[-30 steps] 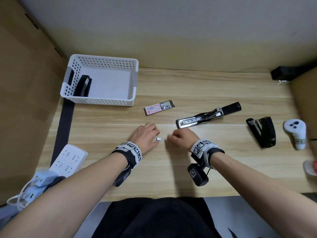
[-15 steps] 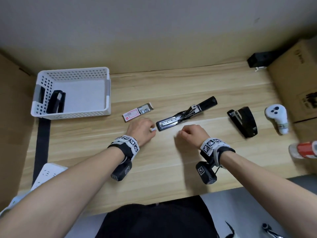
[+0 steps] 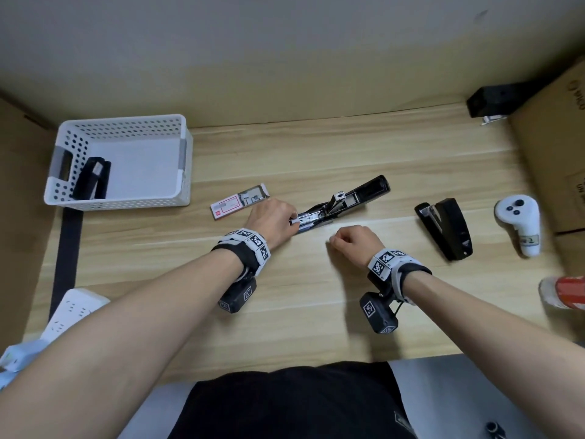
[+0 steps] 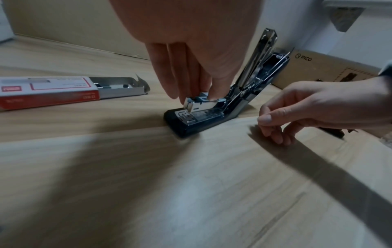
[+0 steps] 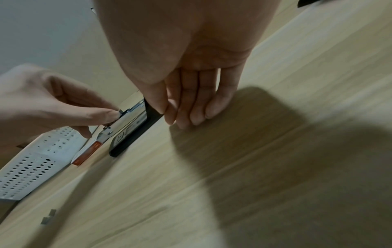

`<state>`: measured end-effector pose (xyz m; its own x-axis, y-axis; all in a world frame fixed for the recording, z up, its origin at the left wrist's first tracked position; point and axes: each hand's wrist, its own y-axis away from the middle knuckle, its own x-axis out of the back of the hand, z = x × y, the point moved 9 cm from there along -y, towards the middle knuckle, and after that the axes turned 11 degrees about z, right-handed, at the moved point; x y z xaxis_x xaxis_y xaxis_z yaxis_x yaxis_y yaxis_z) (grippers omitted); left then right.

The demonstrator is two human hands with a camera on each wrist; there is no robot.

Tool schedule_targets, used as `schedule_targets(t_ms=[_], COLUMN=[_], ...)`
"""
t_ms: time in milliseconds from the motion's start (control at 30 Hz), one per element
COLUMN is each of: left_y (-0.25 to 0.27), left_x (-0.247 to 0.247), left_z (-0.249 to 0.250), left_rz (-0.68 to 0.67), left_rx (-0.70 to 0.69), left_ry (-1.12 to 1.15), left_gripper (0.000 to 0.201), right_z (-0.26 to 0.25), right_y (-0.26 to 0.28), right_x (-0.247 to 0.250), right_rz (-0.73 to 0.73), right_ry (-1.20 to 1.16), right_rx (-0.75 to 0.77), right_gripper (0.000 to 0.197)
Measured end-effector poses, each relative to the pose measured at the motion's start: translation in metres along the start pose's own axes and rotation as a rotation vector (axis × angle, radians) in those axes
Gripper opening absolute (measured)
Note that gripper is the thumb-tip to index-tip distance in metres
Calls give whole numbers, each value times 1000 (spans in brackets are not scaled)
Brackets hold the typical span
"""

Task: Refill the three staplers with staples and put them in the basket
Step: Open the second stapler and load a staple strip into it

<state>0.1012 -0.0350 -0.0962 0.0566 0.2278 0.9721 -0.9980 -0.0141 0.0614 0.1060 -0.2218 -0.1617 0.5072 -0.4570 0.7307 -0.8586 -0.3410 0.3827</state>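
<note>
Left hand (image 3: 272,221) fingers pinching staple strip (image 3: 294,221) onto magazine of open stapler (image 3: 345,201), lying mid-bench (image 3: 316,312). Right hand (image 3: 354,240) resting at its 5 o'clock, fingers curling; grasping anything, cannot tell. Basket (image 3: 120,204) at 10 o'clock holding second stapler (image 3: 91,182).

We classify this site as an office desk station: a wood-grain desktop (image 3: 300,327) flanked by cardboard boxes (image 3: 550,160) carries a black stapler (image 3: 448,228), a staple box (image 3: 235,205), a white basket (image 3: 126,202), a power strip (image 3: 74,312) and a handheld controller (image 3: 519,223).
</note>
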Motion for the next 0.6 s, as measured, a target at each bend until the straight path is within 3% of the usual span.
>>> schedule_targets(t_ms=[600], left_y=[-2], left_x=[-6], left_z=[-7], left_rz=[-3], left_rx=[53], left_ry=[71], left_gripper=[16], right_z=[-36], right_y=[-4], right_x=[-3], right_rz=[13], right_ry=[-31], right_rx=[99], right_gripper=[34])
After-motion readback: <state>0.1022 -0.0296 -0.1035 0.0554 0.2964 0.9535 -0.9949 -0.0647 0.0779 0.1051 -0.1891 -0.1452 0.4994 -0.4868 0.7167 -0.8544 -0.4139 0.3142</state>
